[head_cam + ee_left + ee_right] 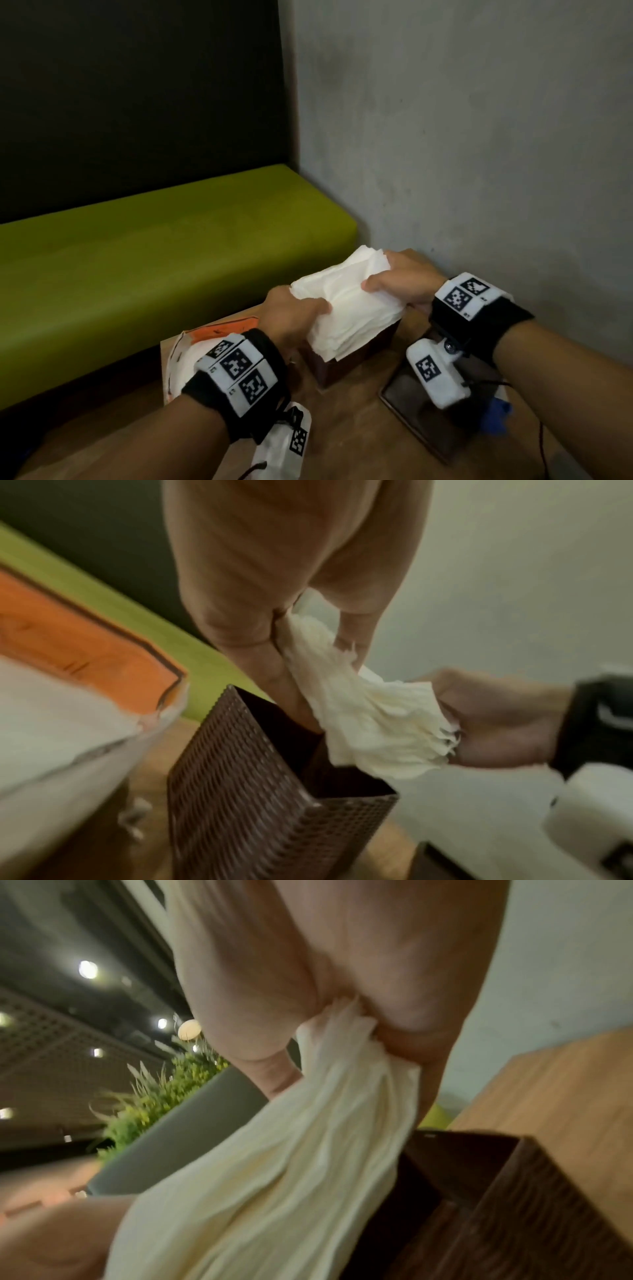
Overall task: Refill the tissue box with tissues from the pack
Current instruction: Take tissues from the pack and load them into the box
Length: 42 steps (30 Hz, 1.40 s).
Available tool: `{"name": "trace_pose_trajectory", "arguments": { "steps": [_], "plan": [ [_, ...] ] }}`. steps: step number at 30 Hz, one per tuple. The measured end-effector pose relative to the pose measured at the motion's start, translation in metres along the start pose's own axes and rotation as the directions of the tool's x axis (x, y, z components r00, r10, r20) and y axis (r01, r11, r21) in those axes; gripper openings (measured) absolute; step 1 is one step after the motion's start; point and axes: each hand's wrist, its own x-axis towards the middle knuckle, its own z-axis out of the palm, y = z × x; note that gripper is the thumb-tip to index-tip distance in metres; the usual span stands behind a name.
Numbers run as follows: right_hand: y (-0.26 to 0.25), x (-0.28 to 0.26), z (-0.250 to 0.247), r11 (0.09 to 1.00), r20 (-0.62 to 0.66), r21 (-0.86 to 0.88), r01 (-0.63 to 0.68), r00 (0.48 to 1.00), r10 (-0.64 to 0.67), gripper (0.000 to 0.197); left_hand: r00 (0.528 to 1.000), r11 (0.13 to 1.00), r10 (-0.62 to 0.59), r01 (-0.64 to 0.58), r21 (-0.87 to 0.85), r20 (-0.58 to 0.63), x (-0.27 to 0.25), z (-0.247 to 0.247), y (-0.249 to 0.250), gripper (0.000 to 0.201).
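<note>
My left hand (294, 317) and right hand (399, 281) each grip an end of the tissue stack (346, 301), held over the open tissue box (274, 799) on the counter (359, 428); it next needs lowering squarely, probably slightly compressed.

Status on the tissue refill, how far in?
Done: the orange-topped tissue pack lies torn open on the wooden table, and a thick stack of white tissues is out of it. In hand: left hand and right hand grip the stack's opposite ends over the open brown woven tissue box. Left: lowering the stack in; most of it sits above the rim.
</note>
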Motion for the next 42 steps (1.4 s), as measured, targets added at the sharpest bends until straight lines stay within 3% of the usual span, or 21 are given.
{"name": "trace_pose_trajectory", "arguments": {
  "steps": [3,6,9,12,17,23,26,28,30,32,33,35,38,42],
  "plan": [
    [-0.004,0.009,-0.003,0.917,-0.018,-0.386,-0.097,0.995,0.098,0.050,0.996,0.942,0.052,-0.027,0.335,-0.068,0.011,0.005,0.002,0.043],
    [0.000,0.024,-0.002,0.788,-0.070,-0.596,-0.153,0.988,0.139,0.062,0.992,0.854,0.092,-0.036,0.519,-0.083,0.020,0.005,0.007,0.041],
    [0.001,0.028,0.002,0.766,-0.078,-0.631,-0.124,0.992,0.096,0.082,0.994,0.770,0.098,-0.045,0.636,-0.048,0.024,0.006,0.007,0.039],
    [-0.006,0.018,0.005,0.788,-0.051,-0.607,-0.105,0.994,0.093,0.071,0.993,0.681,0.114,-0.066,0.729,-0.016,0.023,0.009,0.007,0.043],
    [-0.010,0.011,0.008,0.753,-0.041,-0.656,-0.043,0.999,0.021,0.055,0.985,0.416,0.145,-0.145,0.898,0.092,0.016,0.015,0.014,0.029],
    [0.000,0.026,0.027,0.737,-0.034,-0.676,0.009,0.998,-0.044,0.051,0.978,0.226,0.165,-0.161,0.961,0.126,0.015,0.015,0.015,0.018],
    [0.010,0.033,0.042,0.743,-0.019,-0.667,0.049,0.996,-0.083,0.053,0.951,0.127,0.258,-0.209,0.970,0.172,0.014,0.016,0.010,0.013],
    [0.017,0.032,0.047,0.721,0.005,-0.686,0.093,0.992,-0.123,0.058,0.925,0.094,0.321,-0.242,0.966,0.201,0.015,0.016,0.003,0.020],
    [0.021,0.028,0.047,0.688,0.017,-0.713,0.135,0.984,-0.176,0.059,0.860,0.000,0.410,-0.334,0.943,0.305,0.015,0.016,-0.005,0.032],
    [0.021,0.021,0.039,0.605,0.012,-0.773,0.191,0.958,-0.286,0.051,0.773,-0.090,0.438,-0.470,0.878,0.459,0.012,0.020,-0.009,0.032],
    [0.019,0.017,0.034,0.546,0.014,-0.811,0.211,0.940,-0.341,0.045,0.749,-0.109,0.417,-0.521,0.846,0.515,0.012,0.023,-0.009,0.027],
    [0.019,0.015,0.027,0.475,0.084,-0.835,0.279,0.917,-0.391,0.033,0.768,-0.105,0.321,-0.553,0.827,0.554,0.016,0.028,-0.008,0.025],
    [0.026,0.023,0.027,0.448,0.236,-0.829,0.336,0.935,-0.265,0.036,0.841,-0.016,0.189,-0.514,0.858,0.507,0.027,0.035,-0.003,0.035],
    [0.027,0.034,0.034,0.453,0.326,-0.818,0.356,0.934,-0.145,0.047,0.853,-0.043,0.109,-0.509,0.859,0.511,0.030,0.041,0.002,0.032]
  ]
}}
